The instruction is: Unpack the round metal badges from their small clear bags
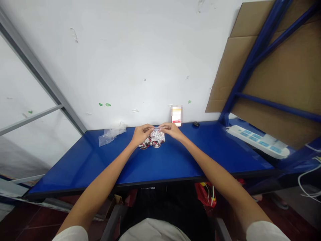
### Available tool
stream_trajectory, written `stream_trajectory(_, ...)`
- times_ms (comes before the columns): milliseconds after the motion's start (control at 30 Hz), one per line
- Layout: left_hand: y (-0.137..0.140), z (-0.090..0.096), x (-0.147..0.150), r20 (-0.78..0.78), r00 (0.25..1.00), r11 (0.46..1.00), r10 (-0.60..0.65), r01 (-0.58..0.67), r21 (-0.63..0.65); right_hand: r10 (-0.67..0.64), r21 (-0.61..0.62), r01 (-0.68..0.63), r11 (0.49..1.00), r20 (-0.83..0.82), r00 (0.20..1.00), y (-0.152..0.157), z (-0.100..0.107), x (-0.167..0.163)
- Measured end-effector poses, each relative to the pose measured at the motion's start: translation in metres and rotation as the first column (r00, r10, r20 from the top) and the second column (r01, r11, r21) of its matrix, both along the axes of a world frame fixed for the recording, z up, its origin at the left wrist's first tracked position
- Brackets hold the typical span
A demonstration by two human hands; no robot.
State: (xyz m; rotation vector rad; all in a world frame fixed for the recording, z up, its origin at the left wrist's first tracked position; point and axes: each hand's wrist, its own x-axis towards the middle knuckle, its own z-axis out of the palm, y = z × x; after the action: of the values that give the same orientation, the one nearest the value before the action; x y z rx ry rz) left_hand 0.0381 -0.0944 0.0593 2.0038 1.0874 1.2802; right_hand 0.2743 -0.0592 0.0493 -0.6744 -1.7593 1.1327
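Observation:
Between my two hands is a small clear plastic bag (158, 135) with shiny silvery pieces inside. My left hand (141, 133) pinches its upper left corner, and my right hand (171, 130) pinches the upper right one. Beneath and just behind the bag, several round silvery metal pieces with red parts (150, 143) lie in a cluster on the blue table (160, 164). The bag hides part of this cluster. What exactly the pieces are is too small to tell.
Empty-looking clear plastic bags (112, 133) lie at the back left of the table. A lit phone (177, 115) leans against the wall. A black computer mouse (196, 124) rests near the back edge. To the right are a white power strip (258, 140) and a blue metal frame (247, 72).

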Motion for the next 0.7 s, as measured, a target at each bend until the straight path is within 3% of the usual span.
stream_trajectory(267,-0.0034,0.0011,0.0037,0.004,1.0,1.0,-0.022,0.022,0.002,-0.027,0.011,0.026,1.0,0.034,0.999,-0.0002,-0.0003,0.0009)
stream_trajectory(433,-0.0049,0.0004,0.0065,0.035,0.993,0.986,-0.11,0.113,-0.124,-0.032,0.02,0.032,0.999,0.009,0.999,-0.0008,0.0008,0.0003)
stream_trajectory(600,-0.0002,-0.0035,0.0066,0.037,0.998,0.996,-0.055,0.057,-0.064,-0.026,0.02,0.026,0.999,-0.012,1.0,-0.0001,-0.0004,-0.0012)
stream_trajectory(700,0.0,-0.0017,0.0063,0.063,0.997,0.994,-0.046,0.052,-0.091,-0.006,0.012,0.006,1.0,-0.028,1.0,0.001,-0.0007,-0.0017)
